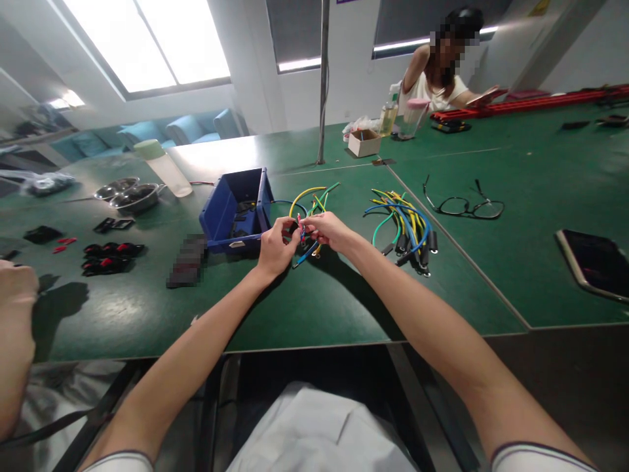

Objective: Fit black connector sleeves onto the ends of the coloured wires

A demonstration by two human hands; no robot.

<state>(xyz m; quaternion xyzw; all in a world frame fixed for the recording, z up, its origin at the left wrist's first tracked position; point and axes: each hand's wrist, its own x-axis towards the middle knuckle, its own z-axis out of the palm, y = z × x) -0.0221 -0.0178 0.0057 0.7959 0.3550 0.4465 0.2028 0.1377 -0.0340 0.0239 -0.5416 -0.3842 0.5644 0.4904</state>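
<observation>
Wires, a small loose bunch of yellow, green and blue ones, sit right between the two hands at the middle of the green counter, and that is where the action is. The left hand has its fingers pinched together on the near ends of the bunch, and the right hand meets it fingertip to fingertip, its fingers closed on the same wire ends, where a bit of red shows. The far loops of the bunch lie on the counter just beyond the hands. Just behind the left hand stands a blue bin, tipped open toward the hands with dark parts inside, almost touching the knuckles. To the right, well clear of the hands, lies a second bundle of wires with black ends fanned toward the counter's near edge. Further right rest a pair of glasses and, near the edge, a phone. Off to the left are black and red clips, two metal bowls and a tipped bottle. Another person's arm comes in at the far left, and a co-worker sits at the far end of the counter.
</observation>
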